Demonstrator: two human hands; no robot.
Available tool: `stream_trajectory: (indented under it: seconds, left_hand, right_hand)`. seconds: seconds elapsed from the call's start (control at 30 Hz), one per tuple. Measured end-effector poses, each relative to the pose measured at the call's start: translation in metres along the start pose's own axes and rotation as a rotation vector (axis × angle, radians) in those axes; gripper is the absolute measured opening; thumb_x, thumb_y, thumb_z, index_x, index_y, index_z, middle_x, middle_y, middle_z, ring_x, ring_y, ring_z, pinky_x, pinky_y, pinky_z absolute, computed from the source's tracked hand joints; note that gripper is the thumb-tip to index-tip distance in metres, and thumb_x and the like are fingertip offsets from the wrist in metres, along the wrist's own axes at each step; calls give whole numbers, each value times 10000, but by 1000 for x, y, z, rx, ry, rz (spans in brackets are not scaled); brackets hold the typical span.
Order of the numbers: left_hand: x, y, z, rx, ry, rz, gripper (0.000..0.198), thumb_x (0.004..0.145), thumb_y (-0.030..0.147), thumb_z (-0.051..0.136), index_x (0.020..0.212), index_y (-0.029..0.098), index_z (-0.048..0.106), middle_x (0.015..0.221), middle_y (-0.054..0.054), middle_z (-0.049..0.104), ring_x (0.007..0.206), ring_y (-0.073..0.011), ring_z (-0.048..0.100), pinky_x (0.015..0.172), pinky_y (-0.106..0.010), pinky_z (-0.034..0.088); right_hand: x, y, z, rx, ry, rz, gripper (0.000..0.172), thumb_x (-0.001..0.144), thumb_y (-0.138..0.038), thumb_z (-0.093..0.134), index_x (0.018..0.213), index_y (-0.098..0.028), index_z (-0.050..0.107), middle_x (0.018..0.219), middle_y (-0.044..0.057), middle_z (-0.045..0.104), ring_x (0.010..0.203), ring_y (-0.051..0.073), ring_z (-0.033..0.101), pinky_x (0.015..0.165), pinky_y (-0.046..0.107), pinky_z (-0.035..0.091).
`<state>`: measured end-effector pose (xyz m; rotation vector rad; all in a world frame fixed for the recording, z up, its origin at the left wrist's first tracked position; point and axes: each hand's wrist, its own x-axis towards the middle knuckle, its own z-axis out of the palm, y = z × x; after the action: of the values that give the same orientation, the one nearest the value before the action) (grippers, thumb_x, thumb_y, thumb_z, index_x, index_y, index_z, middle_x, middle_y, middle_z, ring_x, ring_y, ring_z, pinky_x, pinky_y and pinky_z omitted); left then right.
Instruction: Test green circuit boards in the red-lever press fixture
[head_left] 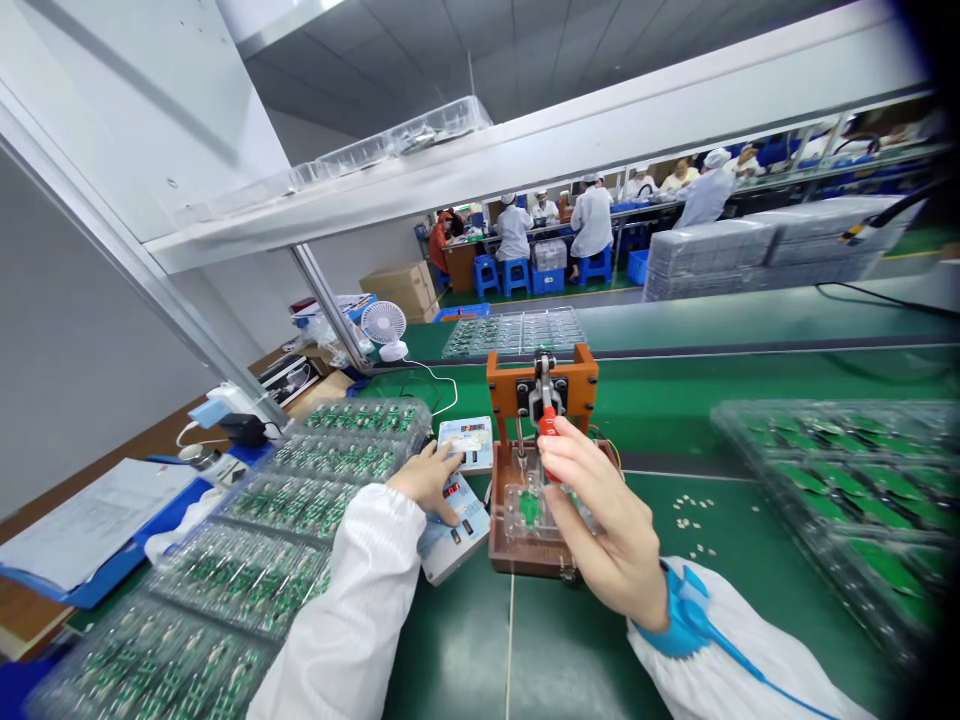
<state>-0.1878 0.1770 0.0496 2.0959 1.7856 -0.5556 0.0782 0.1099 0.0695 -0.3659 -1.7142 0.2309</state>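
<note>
My right hand point(604, 515), with a blue wrist strap point(686, 605), is closed around the red handle point(548, 428) of a toggle clamp. That clamp sits on an orange frame point(504, 385) over a brown test fixture base point(525, 557). A green circuit board point(529, 508) lies in the fixture under the clear plate, partly covered by my fingers. My left hand point(431, 480) rests with fingers spread over two light-coloured meter boxes, the nearer one point(454, 540) and the farther one point(466, 440). Both show red digits.
Clear trays of green boards point(262, 530) run along the left, and another tray point(847, 490) stands at right. Small pale pieces point(694, 515) lie scattered beside the fixture. Behind are a white fan point(384, 325), a clear tray point(517, 332) and an overhead shelf point(420, 185). Several people work farther off.
</note>
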Motion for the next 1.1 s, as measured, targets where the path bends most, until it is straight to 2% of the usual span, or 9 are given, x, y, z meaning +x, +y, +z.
stream_trajectory:
  seconds: [0.13, 0.3, 0.5, 0.67, 0.9, 1.0, 1.1]
  left_hand:
    - [0, -4, 3, 8, -53, -8, 1327, 516, 454, 946, 1610, 194, 242, 1691, -165, 77, 1548, -444, 20, 1253, -585, 173]
    - [0, -3, 4, 14, -19, -23, 1390, 516, 488, 946, 1626, 199, 162, 1692, -167, 42, 1551, -434, 0, 1248, -592, 183]
    - [2, 0, 5, 69, -52, 7, 1339, 519, 493, 938, 1615, 254, 206, 1694, -152, 68, 1548, -448, 33, 1215, -633, 230]
    - [3, -2, 8, 60, -46, 5, 1368, 497, 511, 946, 1615, 230, 210, 1693, -162, 64, 1548, -449, 21, 1225, -627, 211]
    - [5, -3, 10, 59, -55, 25, 1343, 497, 545, 931, 1606, 260, 227, 1696, -147, 68, 1547, -455, 19, 1209, -644, 230]
    - [7, -1, 5, 66, -88, 5, 1356, 510, 503, 943, 1615, 244, 200, 1699, -132, 39, 1550, -444, -13, 1220, -636, 215]
    - [-3, 7, 1, 32, -80, -19, 1317, 521, 371, 961, 1607, 218, 231, 1697, -138, 36, 1550, -445, 8, 1222, -621, 235]
  right_hand:
    - [0, 0, 0, 13, -2, 3, 669, 923, 67, 529, 1492, -284, 496, 1438, 35, 597, 1432, 280, 465, 1174, 519, 472]
    - [-2, 1, 1, 14, -2, 2, 663, 929, 60, 528, 1495, -283, 493, 1442, 42, 594, 1431, 299, 463, 1158, 546, 483]
    - [-1, 0, 1, 2, -3, 4, 663, 927, 56, 527, 1492, -289, 494, 1445, 36, 592, 1436, 291, 458, 1156, 540, 487]
    - [-3, 1, 1, 3, -8, -2, 657, 926, 54, 531, 1495, -273, 492, 1456, 38, 581, 1442, 289, 448, 1167, 537, 472]
    - [-3, 0, 0, -6, -8, 3, 653, 933, 44, 530, 1496, -283, 490, 1459, 31, 579, 1447, 274, 443, 1172, 505, 473]
    - [-2, -1, 1, -12, -2, 9, 641, 936, 30, 538, 1492, -285, 494, 1468, 42, 571, 1442, 285, 450, 1164, 508, 481]
    - [-1, 0, 2, -26, 5, 13, 615, 942, 8, 544, 1482, -284, 505, 1464, 57, 575, 1431, 304, 465, 1148, 523, 493]
